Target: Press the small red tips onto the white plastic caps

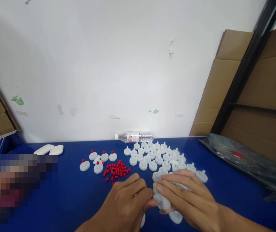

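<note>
My right hand [191, 199] is wrapped round a white plastic spout lid [163, 201], which is tilted over other lids and slightly blurred. My left hand [130, 199] is closed, its thumb and finger pinched against the spout side of that lid; whatever they pinch is hidden. Beyond my left hand lies a pile of small red caps [118, 169]. Several round white lids with upright bare spouts [153, 165] stand in a group beyond and around my right hand. To the left, several lids with red tips [98, 168] stand apart.
A clear plastic bottle [134, 137] lies against the white wall. Two white oval objects [56, 149] rest at the back left of the blue table [80, 196]. Dark plastic sheeting [236, 158] lies at the right near cardboard [215, 87]. A pixelated patch covers the left edge.
</note>
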The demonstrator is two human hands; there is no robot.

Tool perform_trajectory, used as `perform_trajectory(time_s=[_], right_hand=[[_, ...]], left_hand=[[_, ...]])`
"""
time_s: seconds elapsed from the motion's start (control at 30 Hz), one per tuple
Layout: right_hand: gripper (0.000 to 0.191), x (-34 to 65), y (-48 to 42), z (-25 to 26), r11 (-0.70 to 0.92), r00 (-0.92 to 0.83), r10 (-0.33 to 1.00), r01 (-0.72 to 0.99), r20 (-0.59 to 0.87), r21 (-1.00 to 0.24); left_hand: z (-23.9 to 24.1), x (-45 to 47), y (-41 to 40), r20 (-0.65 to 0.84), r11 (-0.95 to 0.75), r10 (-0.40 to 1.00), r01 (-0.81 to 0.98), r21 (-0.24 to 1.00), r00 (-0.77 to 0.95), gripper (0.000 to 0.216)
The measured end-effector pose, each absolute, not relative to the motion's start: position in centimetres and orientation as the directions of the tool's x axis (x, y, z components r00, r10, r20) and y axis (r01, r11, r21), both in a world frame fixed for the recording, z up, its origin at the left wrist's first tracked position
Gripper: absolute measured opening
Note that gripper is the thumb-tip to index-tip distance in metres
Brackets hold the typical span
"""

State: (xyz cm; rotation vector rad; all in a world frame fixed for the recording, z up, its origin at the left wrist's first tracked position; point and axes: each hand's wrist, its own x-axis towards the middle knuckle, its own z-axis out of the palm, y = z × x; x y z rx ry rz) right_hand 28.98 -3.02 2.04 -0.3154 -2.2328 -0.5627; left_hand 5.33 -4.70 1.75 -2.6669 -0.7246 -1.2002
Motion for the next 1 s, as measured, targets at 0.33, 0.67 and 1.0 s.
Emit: perform_trajectory(time_s=[0.33,0.67,1.0], right_hand=[[0.035,28.7,-2.4,2.7,0.893,-0.698,0.127,0.39,0.705,0.224],[0.026,28.5,-2.6,2.3,0.925,-0.734,0.15,0.34,0.662,0.168],[0.022,28.6,-2.7,2.4,0.943,-0.753,0.142,0.301,0.643,0.145]], left_hand=[[4.0,3.3,-3.4,0.723,-0.761,0.605,0.509,0.403,0.333,0.015],[4.4,-3.4,1.4,0.481,-0.273,0.859,0.952,0.136,0.178,0.035],[4.6,-4.0,1.8,0.321,-0.12,0.943,0.989,0.083,0.087,0.036]])
